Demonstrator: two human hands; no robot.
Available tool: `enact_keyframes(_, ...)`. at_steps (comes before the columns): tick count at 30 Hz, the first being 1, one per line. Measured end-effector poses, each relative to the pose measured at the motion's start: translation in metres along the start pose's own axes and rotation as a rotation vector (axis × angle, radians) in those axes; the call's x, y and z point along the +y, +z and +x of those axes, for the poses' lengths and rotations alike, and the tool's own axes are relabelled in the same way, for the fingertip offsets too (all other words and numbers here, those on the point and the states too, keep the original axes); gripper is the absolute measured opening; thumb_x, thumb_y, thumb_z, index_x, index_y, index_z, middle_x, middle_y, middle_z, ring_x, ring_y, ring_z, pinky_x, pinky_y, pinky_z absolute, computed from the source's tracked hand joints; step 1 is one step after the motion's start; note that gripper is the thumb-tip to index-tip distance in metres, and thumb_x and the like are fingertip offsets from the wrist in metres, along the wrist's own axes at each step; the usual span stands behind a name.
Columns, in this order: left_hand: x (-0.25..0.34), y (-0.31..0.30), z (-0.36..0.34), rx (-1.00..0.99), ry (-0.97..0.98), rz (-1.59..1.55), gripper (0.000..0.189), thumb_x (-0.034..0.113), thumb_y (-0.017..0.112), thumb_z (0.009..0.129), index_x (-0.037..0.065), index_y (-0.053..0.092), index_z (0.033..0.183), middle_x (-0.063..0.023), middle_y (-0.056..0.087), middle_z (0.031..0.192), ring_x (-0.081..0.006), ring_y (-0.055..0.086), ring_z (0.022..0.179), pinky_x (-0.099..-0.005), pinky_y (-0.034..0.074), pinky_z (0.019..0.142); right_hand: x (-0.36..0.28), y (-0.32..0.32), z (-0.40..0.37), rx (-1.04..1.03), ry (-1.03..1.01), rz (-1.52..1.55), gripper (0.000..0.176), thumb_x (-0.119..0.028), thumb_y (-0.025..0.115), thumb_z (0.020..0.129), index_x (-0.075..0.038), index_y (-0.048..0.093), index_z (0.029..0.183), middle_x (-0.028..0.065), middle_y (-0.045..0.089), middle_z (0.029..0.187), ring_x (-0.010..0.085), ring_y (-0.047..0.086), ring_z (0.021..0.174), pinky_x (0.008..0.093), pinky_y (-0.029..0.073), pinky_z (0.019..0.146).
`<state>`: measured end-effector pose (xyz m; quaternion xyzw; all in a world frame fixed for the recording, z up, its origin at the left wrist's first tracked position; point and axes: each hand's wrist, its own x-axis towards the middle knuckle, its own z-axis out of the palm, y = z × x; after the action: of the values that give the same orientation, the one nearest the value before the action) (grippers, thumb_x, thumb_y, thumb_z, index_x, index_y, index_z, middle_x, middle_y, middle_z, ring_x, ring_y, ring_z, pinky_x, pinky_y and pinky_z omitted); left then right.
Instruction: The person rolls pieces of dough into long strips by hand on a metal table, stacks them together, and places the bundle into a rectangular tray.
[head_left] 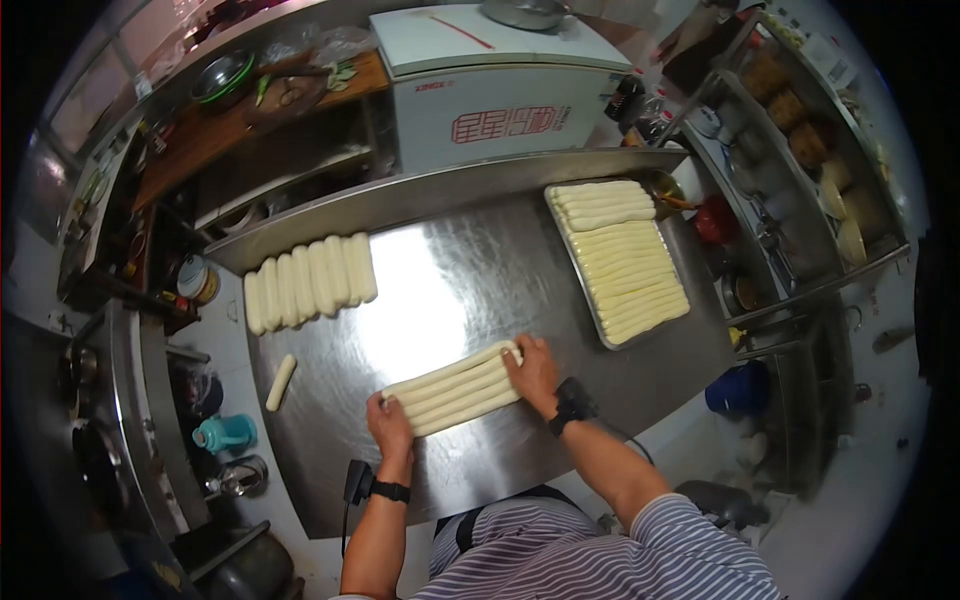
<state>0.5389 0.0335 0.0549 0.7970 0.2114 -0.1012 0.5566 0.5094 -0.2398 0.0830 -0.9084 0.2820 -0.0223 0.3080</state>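
Note:
Several pale dough ropes (pixel 455 395) lie side by side as a flat block near the front of the steel table (pixel 330 470). At the block's left end, my left hand (pixel 391 428) curls its fingers around the edge with the thumb on the dough. My right hand (pixel 533 375) grips the far right end, its thumb over the top. On the table's left stands a row of thicker dough rolls (pixel 310 283). One short dough piece (pixel 281 383) lies alone below that row. A metal tray (pixel 580 280) at the right holds many dough strips (pixel 632 290), with more stacked at its far end.
A raised steel ledge (pixel 440 185) runs along the table's back, with a white chest freezer (pixel 500 110) behind it. Metal shelves (pixel 800 240) stand at the right. A teal jug (pixel 226 433) is left of the table; a blue bucket (pixel 738 387) is to the right.

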Motion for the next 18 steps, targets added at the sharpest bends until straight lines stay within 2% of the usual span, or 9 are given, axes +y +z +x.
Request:
enact_keyframes(2, 0.005, -0.001, -0.006, 0.056, 0.059, 0.001, 0.032, 0.024, 0.056, 0.105, -0.003, 0.056, 0.123, -0.0203, 0.058, 0.116, -0.0332, 0.057, 0.104, -0.0457, 0.046, 0.095, -0.003, 0.004, -0.006, 0.081, -0.087, 0.013, 0.034, -0.031, 0.072, 0.096, -0.003, 0.061, 0.112, 0.0245, 0.070, 0.108, 0.0437, 0.068, 0.100, 0.0500, 0.055, 0.086)
enact_keyframes(5, 0.021, 0.005, -0.021, 0.115, 0.204, 0.192, 0.032, 0.027, 0.056, 0.106, -0.002, 0.054, 0.118, -0.0191, 0.057, 0.111, -0.0310, 0.055, 0.099, -0.0465, 0.045, 0.089, -0.009, 0.014, -0.008, 0.074, -0.010, 0.134, 0.035, -0.032, 0.075, 0.094, -0.004, 0.058, 0.106, 0.0201, 0.070, 0.106, 0.0402, 0.068, 0.097, 0.0478, 0.054, 0.084)
enact_keyframes(6, 0.016, 0.009, -0.020, 0.113, 0.220, 0.155, 0.029, 0.025, 0.058, 0.106, -0.002, 0.052, 0.116, -0.0158, 0.054, 0.103, -0.0286, 0.052, 0.094, -0.0447, 0.044, 0.087, -0.009, 0.012, -0.009, 0.057, -0.029, 0.185, 0.034, -0.030, 0.077, 0.093, -0.004, 0.058, 0.105, 0.0195, 0.068, 0.103, 0.0404, 0.068, 0.096, 0.0479, 0.054, 0.082)
enact_keyframes(7, 0.015, 0.009, -0.023, 0.109, 0.230, 0.159, 0.029, 0.025, 0.058, 0.106, -0.002, 0.052, 0.116, -0.0158, 0.054, 0.103, -0.0286, 0.052, 0.094, -0.0447, 0.044, 0.087, -0.009, 0.009, -0.010, 0.064, -0.025, 0.192, 0.034, -0.030, 0.077, 0.093, -0.004, 0.058, 0.105, 0.0195, 0.068, 0.103, 0.0404, 0.068, 0.096, 0.0479, 0.054, 0.082)
enact_keyframes(9, 0.018, 0.014, -0.028, 0.162, 0.375, 0.094, 0.025, 0.021, 0.060, 0.106, -0.001, 0.051, 0.114, -0.0128, 0.049, 0.096, -0.0259, 0.049, 0.090, -0.0419, 0.044, 0.085, -0.016, -0.008, -0.010, 0.019, -0.175, 0.210, 0.033, -0.026, 0.078, 0.092, -0.004, 0.058, 0.105, 0.0197, 0.066, 0.099, 0.0404, 0.068, 0.094, 0.0486, 0.053, 0.080)
enact_keyframes(10, 0.021, 0.015, -0.033, 0.165, 0.382, 0.067, 0.022, 0.017, 0.062, 0.105, 0.000, 0.051, 0.113, -0.0101, 0.048, 0.095, -0.0224, 0.047, 0.090, -0.0393, 0.044, 0.084, -0.018, -0.022, -0.013, 0.016, -0.201, 0.267, 0.031, -0.021, 0.080, 0.091, -0.003, 0.058, 0.104, 0.0196, 0.066, 0.099, 0.0390, 0.067, 0.093, 0.0467, 0.053, 0.079)
enact_keyframes(12, 0.038, 0.025, -0.043, 0.152, 0.409, 0.019, 0.020, 0.016, 0.062, 0.105, 0.000, 0.052, 0.111, -0.0075, 0.049, 0.095, -0.0198, 0.048, 0.089, -0.0371, 0.044, 0.081, -0.014, -0.055, -0.014, 0.057, -0.222, 0.333, 0.031, -0.022, 0.080, 0.091, -0.003, 0.059, 0.104, 0.0181, 0.066, 0.099, 0.0387, 0.067, 0.092, 0.0451, 0.053, 0.080)
enact_keyframes(15, 0.058, 0.064, -0.055, 0.122, 0.446, -0.009, 0.015, 0.012, 0.061, 0.105, 0.001, 0.053, 0.108, -0.0037, 0.050, 0.096, -0.0144, 0.048, 0.089, -0.0318, 0.045, 0.080, 0.041, -0.098, 0.015, 0.166, -0.199, 0.461, 0.031, -0.020, 0.083, 0.088, -0.004, 0.061, 0.103, 0.0152, 0.066, 0.095, 0.0328, 0.066, 0.088, 0.0405, 0.054, 0.081)
enact_keyframes(18, 0.097, 0.161, -0.069, 0.014, 0.552, -0.102, 0.010, 0.010, 0.057, 0.105, 0.001, 0.052, 0.107, -0.0033, 0.052, 0.098, -0.0126, 0.050, 0.091, -0.0308, 0.046, 0.083, 0.123, -0.164, 0.075, 0.246, -0.176, 0.398, 0.031, -0.017, 0.085, 0.087, -0.004, 0.061, 0.102, 0.0142, 0.066, 0.091, 0.0295, 0.065, 0.085, 0.0403, 0.054, 0.080)
